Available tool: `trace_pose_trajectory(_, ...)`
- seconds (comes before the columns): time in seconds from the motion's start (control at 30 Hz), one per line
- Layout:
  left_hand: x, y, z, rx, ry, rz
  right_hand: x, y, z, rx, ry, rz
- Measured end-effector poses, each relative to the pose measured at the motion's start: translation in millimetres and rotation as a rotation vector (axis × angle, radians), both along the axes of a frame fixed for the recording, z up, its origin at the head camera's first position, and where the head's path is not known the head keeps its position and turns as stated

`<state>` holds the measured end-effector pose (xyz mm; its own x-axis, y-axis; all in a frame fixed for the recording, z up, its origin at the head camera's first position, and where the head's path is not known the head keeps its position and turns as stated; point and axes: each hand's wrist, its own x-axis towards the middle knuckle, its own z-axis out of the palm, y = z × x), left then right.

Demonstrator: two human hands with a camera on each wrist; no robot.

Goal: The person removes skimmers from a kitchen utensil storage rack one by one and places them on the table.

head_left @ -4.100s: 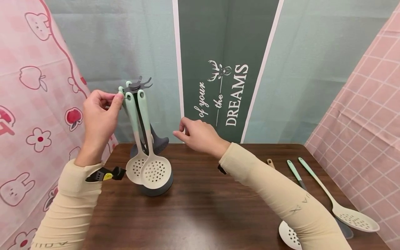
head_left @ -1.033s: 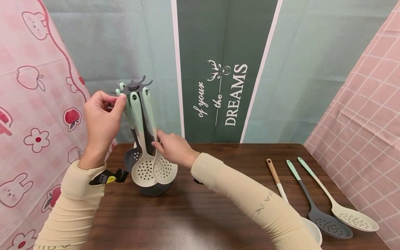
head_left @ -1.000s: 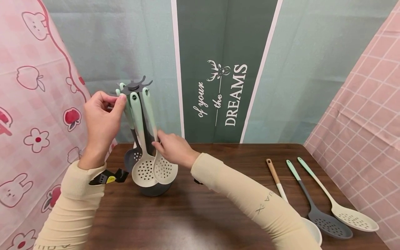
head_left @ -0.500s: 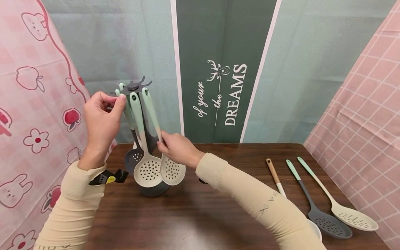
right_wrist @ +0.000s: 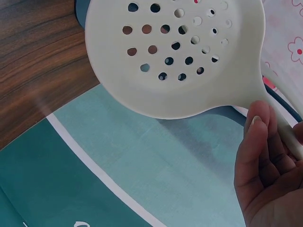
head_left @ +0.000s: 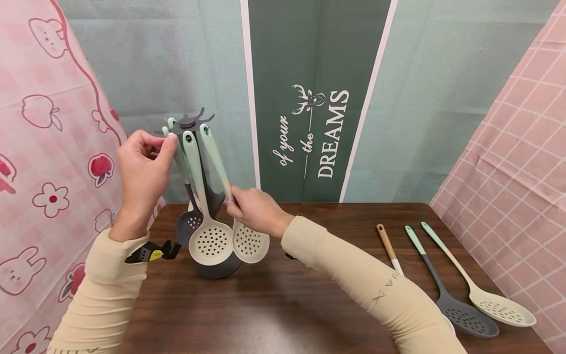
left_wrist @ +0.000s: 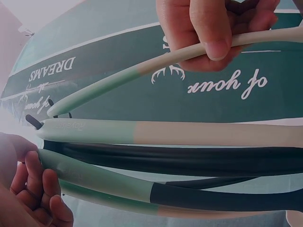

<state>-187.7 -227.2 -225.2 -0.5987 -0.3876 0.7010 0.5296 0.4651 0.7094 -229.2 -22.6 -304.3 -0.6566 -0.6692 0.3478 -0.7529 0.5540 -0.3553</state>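
Observation:
A dark grey rotating utensil rack stands on its round base at the left of the table, with several utensils hanging from its hooks. My left hand pinches the rack's top edge beside a mint handle with a dark shaft; the fingers hide the hook there. My right hand grips the lower handle of a cream skimmer, which tilts outward to the right. In the left wrist view its mint handle still meets a hook. Another cream skimmer and a dark perforated skimmer hang beside it.
On the right side of the wooden table lie a wooden-handled utensil partly under my right sleeve, a dark slotted turner and a cream slotted spoon. Pink cloths flank the table; a green curtain hangs behind.
The rack has turned since the oldest frame. My right hand has come to the cream skimmer and gripped it, then drawn its bowl rightward, away from the other one. My left hand has stayed nearly in place.

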Motion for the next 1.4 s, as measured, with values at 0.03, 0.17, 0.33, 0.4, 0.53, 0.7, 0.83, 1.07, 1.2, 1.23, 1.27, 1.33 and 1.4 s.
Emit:
trace_pose_trajectory(0.03, 0.1, -0.1, 0.1, 0.000, 0.000, -0.002, -0.1, 0.5, 0.4, 0.002, -0.002, -0.001)
trace_pose_trajectory(0.17, -0.2, -0.1, 0.4, 0.006, 0.007, -0.010, -0.7, 2.0, 1.8, 0.011, -0.003, -0.001)
trace_pose_trajectory(0.33, -1.5, -0.4, 0.0, 0.012, 0.022, -0.015, -0.9, 3.3, 2.7, 0.008, 0.017, 0.004)
trace_pose_trajectory(0.4, -2.1, -0.7, -0.1, 0.015, 0.028, -0.016, -1.1, 3.6, 3.1, 0.005, 0.028, 0.005)
trace_pose_trajectory(0.53, -3.3, -0.4, -0.4, 0.021, 0.038, -0.019, -1.1, 5.5, 4.1, -0.001, 0.038, 0.008)
trace_pose_trajectory(0.7, -3.8, 0.3, -0.6, 0.021, 0.038, -0.019, 0.2, 8.8, 7.1, -0.008, 0.037, 0.004)
trace_pose_trajectory(0.83, -3.3, 0.0, -0.7, 0.016, 0.032, -0.017, 0.1, 11.2, 9.1, -0.006, 0.045, 0.010)
trace_pose_trajectory(1.07, -2.0, -1.3, -0.2, -0.011, 0.020, 0.000, 1.5, 17.5, 14.5, -0.007, 0.050, 0.007)
trace_pose_trajectory(1.2, -1.2, -1.3, -0.7, -0.015, 0.015, 0.002, 1.0, 23.7, 17.5, -0.002, 0.054, -0.008)
trace_pose_trajectory(1.23, -1.0, -1.2, -0.9, -0.015, 0.015, 0.002, 0.6, 25.6, 18.3, -0.003, 0.051, -0.012)
trace_pose_trajectory(1.27, -0.9, -1.2, -1.0, -0.015, 0.016, 0.001, 0.2, 27.6, 19.4, -0.008, 0.048, -0.016)
trace_pose_trajectory(1.33, -0.8, -1.5, -1.3, -0.013, 0.017, 0.000, -0.4, 32.0, 21.8, -0.018, 0.038, -0.024)
trace_pose_trajectory(1.4, -1.0, -1.8, -1.3, -0.012, 0.018, -0.002, -1.2, 36.8, 24.1, -0.026, 0.028, -0.037)
